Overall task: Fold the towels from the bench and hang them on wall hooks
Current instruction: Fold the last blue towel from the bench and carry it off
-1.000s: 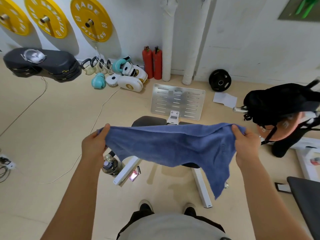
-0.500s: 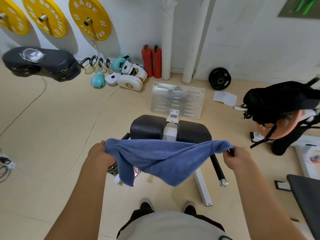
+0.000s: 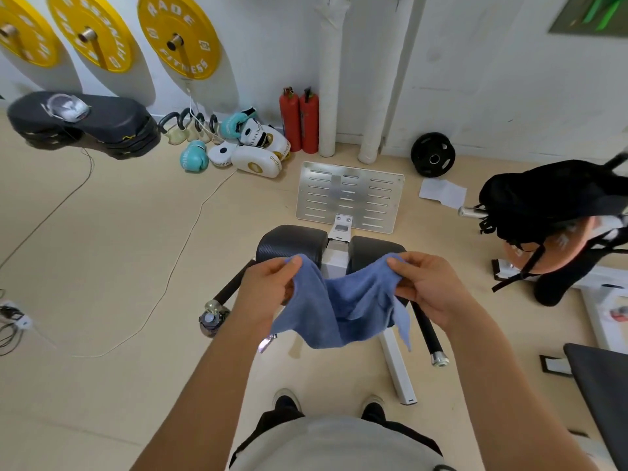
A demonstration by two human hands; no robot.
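Observation:
A blue towel [image 3: 343, 307] hangs slack in the air in front of me, sagging in the middle. My left hand [image 3: 268, 287] pinches its left top corner. My right hand [image 3: 428, 287] pinches the right top corner. The two hands are close together, about chest width apart. Below and behind the towel stands the white bench frame with two black roller pads [image 3: 289, 243]. No wall hooks show in this view.
A slotted metal footplate [image 3: 350, 195] lies beyond the bench. Boxing gloves and pads [image 3: 251, 147], two red extinguishers [image 3: 299, 120] and a black weight plate [image 3: 432, 159] line the wall. A black bag [image 3: 543, 202] sits at right, a water bottle [image 3: 210, 317] and cables on the floor at left.
My hands have come down and moved toward each other. The towel, stretched wide a second ago, now droops in a loose fold between them.

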